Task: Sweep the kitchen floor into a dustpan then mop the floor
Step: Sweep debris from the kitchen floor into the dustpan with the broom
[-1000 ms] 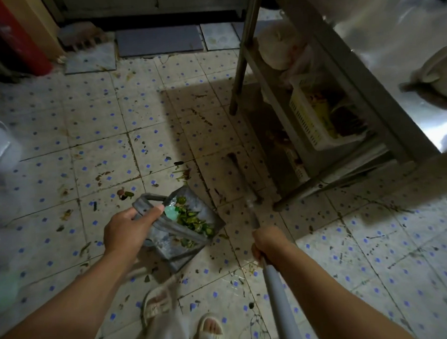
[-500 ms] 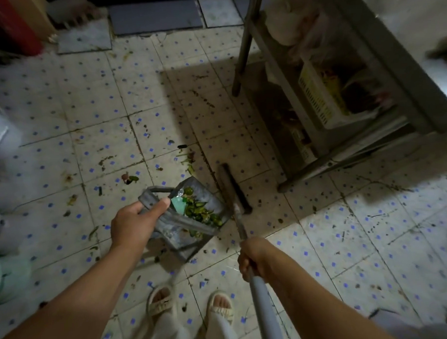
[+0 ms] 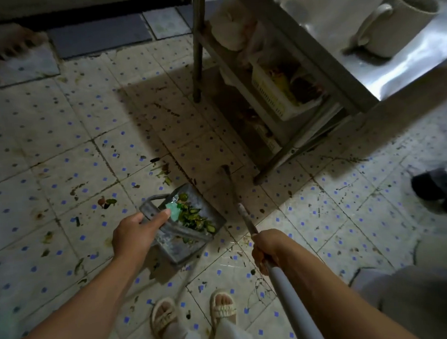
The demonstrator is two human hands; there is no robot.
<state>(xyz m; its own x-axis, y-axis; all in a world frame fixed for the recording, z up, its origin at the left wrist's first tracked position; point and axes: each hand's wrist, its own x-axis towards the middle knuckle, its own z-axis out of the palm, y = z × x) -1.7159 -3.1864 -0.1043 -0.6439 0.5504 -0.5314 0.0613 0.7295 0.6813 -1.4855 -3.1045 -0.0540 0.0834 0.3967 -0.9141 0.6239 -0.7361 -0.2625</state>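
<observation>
Since the earlier frames the broom [image 3: 238, 207] has swung in from under the bench [image 3: 351, 66] toward the dustpan [image 3: 183, 223], so its dark head now lies on the floor [image 3: 60, 141] just beside the pan's right edge, and the view has dipped to show more of the person's sandalled feet. Left hand [image 3: 135, 236] grips the dustpan's back rim, fingers curled under and thumb [image 3: 162, 214] laid along the top; the pan sits tilted, its mouth toward the feet, holding green scraps [image 3: 194, 217] and a bit of pale green wrapper. Right hand [image 3: 266, 247] is closed round the broom's grey handle, partway down the shaft. Scraps still lie on the tiles ahead of the pan and to its left, so sweeping looks unfinished and mopping not begun. The risk is in the tilt: if the pan tips further or is lifted mouth-down, the leaves will likely slide back out. A hard stroke could also flick litter past the pan or under the bench, where a basket [image 3: 278, 94] and bags crowd the lower shelf. The mug [image 3: 401, 20] stands on the bench top, well clear.
</observation>
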